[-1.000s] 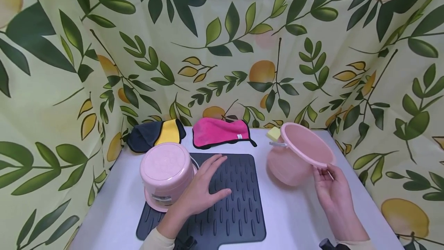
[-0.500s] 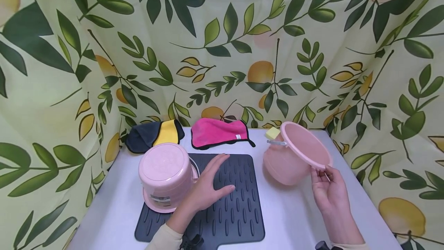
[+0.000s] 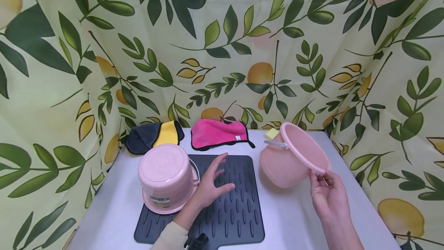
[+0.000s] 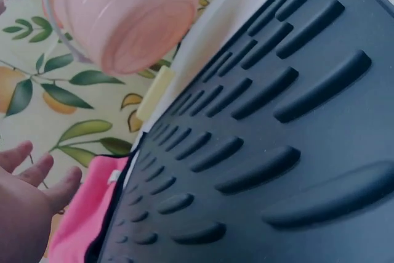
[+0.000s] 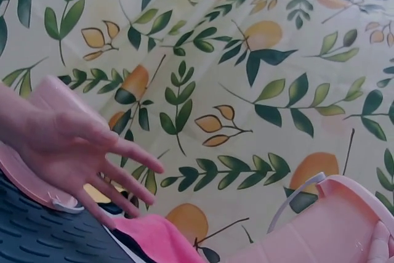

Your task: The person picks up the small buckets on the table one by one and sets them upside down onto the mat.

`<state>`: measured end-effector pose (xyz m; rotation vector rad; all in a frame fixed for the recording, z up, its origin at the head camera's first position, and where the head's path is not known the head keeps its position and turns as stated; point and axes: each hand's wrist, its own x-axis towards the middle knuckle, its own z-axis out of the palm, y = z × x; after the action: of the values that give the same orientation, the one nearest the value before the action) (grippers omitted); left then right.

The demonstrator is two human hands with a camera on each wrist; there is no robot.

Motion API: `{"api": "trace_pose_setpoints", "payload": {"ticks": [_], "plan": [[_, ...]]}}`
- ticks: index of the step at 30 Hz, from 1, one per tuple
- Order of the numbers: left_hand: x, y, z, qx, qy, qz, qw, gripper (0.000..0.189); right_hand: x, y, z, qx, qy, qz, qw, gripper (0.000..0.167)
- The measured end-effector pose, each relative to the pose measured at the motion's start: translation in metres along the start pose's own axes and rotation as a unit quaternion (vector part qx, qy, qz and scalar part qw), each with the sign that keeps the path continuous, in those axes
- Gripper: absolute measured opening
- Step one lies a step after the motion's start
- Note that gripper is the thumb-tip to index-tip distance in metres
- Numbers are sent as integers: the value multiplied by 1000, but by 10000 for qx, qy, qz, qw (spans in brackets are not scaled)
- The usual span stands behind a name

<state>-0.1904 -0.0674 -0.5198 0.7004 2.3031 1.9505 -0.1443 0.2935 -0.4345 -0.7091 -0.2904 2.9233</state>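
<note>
A pink bucket (image 3: pixel 284 165) is tilted at the right of the table, its mouth facing up and right, its metal handle hanging at the left of the rim. My right hand (image 3: pixel 329 200) pinches the near rim of it; in the right wrist view only its fingertips (image 5: pixel 380 247) show. Over the dark ridged mat (image 3: pixel 239 203), my left hand (image 3: pixel 211 188) is held with fingers spread, touching nothing that I can see. Just left of that hand, a second pink bucket (image 3: pixel 164 169) stands upside down on the mat.
Along the back lie a dark and yellow cloth (image 3: pixel 149 136), a pink cloth (image 3: pixel 218 134) with black edging, and a yellow sponge (image 3: pixel 271 134) behind the tilted bucket. Patterned curtain (image 3: pixel 222 49) encloses the white table (image 3: pixel 288 219) at the back and sides.
The tilted bucket has shifted slightly left, with my right hand still on its rim. My left forearm has moved right, and the left hand a little too. The upturned bucket has stayed put.
</note>
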Motion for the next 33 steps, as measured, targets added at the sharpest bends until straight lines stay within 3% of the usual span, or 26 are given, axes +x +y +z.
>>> {"api": "trace_pose_setpoints", "payload": {"ticks": [4,10,17,23,33], "plan": [[4,-6,5,-450,21,159,9989,89,-2,2,-1,257,131,9,9996,21],[12,-14,13,-916,16,390,9950,87,-7,7,-5,492,-156,225,9984,13],[12,-20,17,-1282,-143,308,9912,93,-17,16,-5,488,-52,260,9985,17],[15,-26,25,-1690,-79,178,9854,89,-25,21,-6,810,-85,309,9962,14],[25,-27,43,-2505,-88,115,9680,88,-29,33,-2,1035,283,360,9936,24]]}}
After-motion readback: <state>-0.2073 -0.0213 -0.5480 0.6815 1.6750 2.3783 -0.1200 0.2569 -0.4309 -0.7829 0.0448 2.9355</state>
